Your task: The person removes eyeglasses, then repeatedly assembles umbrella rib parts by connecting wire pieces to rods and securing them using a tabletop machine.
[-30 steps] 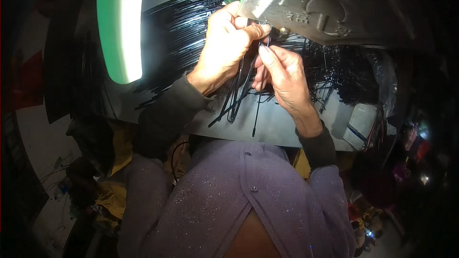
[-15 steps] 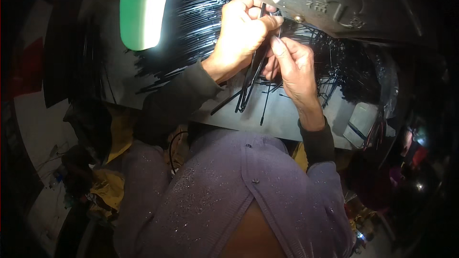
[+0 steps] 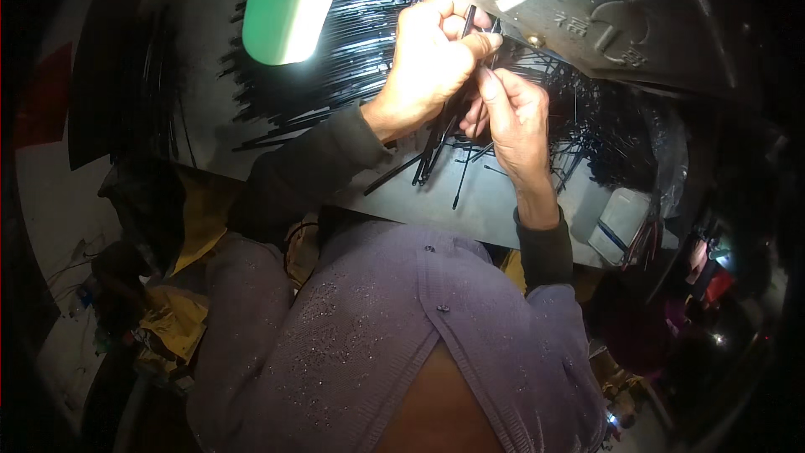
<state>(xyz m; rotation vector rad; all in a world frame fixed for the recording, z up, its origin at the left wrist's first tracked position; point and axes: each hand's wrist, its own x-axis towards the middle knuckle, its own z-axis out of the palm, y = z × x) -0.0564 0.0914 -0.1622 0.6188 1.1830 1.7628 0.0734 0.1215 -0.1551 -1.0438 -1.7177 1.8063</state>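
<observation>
Left grip [image 3: 432, 54] clamps a black strip bundle [image 3: 440, 130]; right grip [image 3: 507, 105] pinches one strip.

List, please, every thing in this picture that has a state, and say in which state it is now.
left hand: closed around a bundle of black strips
bundle of black strips: held, lower ends hanging over the work table
right hand: fingertips pinching one strip
lamp: lit
loose black strips: lying spread on the work table
</observation>
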